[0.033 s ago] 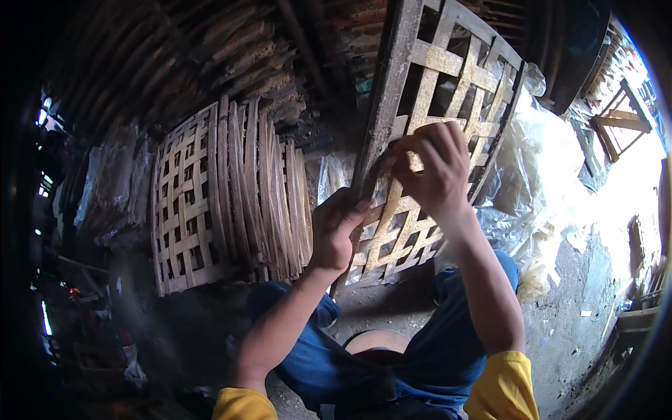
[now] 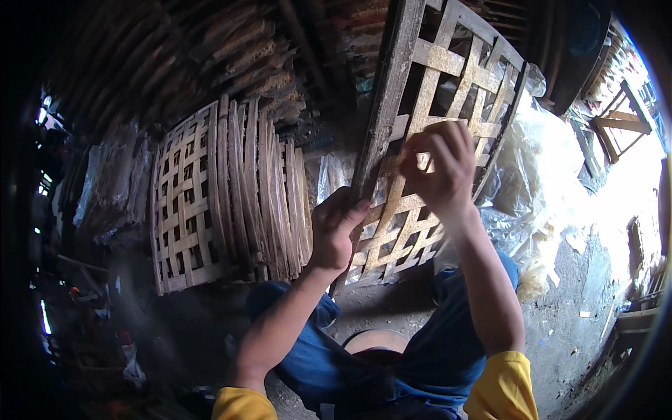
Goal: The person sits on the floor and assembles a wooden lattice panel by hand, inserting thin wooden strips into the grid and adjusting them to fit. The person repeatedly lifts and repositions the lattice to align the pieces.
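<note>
A woven bamboo rack (image 2: 427,63) with a wooden frame stands tilted in front of me, its lattice of flat strips facing right. My left hand (image 2: 337,227) is closed around the rack's near side rail, the thumb lying along it. Over the lattice, my right hand (image 2: 441,164) is curled in a pinch, thumb against fingertips, just right of the same rail. Whatever is between those fingertips, if anything, is too small to make out.
Several similar woven racks (image 2: 185,203) stand stacked upright at the left. Clear plastic sheeting (image 2: 535,161) is heaped behind the rack on the right. A round stool seat (image 2: 376,341) shows between my knees. A small wooden frame (image 2: 623,122) stands far right.
My right hand has shifted slightly to the right, away from the rack's side rail. The left hand and the rack have stayed in place.
</note>
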A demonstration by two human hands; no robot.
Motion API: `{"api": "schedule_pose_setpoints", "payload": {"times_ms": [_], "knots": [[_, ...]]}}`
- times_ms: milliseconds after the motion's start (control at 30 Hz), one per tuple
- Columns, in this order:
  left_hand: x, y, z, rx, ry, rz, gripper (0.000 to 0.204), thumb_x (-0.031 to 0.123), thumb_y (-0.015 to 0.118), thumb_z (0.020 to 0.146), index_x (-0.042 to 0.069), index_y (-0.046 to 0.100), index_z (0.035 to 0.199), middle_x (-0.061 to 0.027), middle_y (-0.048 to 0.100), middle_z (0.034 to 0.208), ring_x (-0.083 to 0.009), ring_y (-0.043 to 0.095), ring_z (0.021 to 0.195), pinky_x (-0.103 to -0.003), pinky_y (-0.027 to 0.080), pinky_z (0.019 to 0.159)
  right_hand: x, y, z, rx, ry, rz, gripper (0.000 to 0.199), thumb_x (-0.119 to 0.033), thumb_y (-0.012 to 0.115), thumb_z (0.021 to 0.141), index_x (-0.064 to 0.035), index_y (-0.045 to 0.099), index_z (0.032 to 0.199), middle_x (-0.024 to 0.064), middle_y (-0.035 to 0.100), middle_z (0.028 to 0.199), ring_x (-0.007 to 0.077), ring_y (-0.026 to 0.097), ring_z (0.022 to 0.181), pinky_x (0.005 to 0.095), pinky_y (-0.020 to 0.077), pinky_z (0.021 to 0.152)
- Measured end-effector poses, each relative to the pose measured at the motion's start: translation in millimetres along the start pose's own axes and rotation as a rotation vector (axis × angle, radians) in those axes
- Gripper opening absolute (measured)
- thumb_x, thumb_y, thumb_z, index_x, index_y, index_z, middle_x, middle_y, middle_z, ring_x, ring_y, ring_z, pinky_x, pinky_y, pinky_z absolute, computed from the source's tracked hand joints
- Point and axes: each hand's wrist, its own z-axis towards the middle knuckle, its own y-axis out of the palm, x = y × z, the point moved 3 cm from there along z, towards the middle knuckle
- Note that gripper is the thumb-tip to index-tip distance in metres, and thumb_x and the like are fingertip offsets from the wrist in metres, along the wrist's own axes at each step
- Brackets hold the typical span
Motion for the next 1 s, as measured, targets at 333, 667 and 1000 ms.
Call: {"api": "schedule_pose_setpoints", "payload": {"times_ms": [333, 667, 1000], "knots": [[15, -8, 8, 0.109, -0.01, -0.092, 0.027, 0.029, 0.063, 0.091, 0.002, 0.07, 0.095, -0.0045, 0.067, 0.092, -0.014, 0.057, 0.09, -0.029, 0.039, 0.088, 132, -78, -38, 0.133, 0.636, -0.466, 0.023, -0.019, 0.072, 0.089, -0.0052, 0.068, 0.106, 0.0127, 0.064, 0.1, 0.0241, 0.061, 0.081, 0.0397, 0.05, 0.075], [7, -6, 16, 0.213, -0.028, -0.244, 0.019, 0.023, 0.069, 0.093, 0.004, 0.066, 0.093, -0.0015, 0.068, 0.087, -0.0097, 0.057, 0.083, -0.025, 0.042, 0.08, -13, -1, -3, -0.148, 0.107, 0.117, 0.021, -0.01, 0.083, 0.074, -0.0107, 0.07, 0.09, 0.005, 0.063, 0.092, 0.024, 0.061, 0.088, 0.0379, 0.0501, 0.076], [3, 1, 17, 0.109, 0.027, -0.062, 0.022, 0.024, 0.062, 0.096, 0.004, 0.06, 0.087, 0.0006, 0.054, 0.076, -0.0097, 0.046, 0.075, -0.028, 0.037, 0.069, -16, 24, 2, -0.174, 0.153, 0.302, 0.023, 0.0, 0.083, 0.074, -0.0059, 0.071, 0.092, 0.0076, 0.064, 0.089, 0.0247, 0.063, 0.082, 0.0357, 0.0514, 0.068]]}}
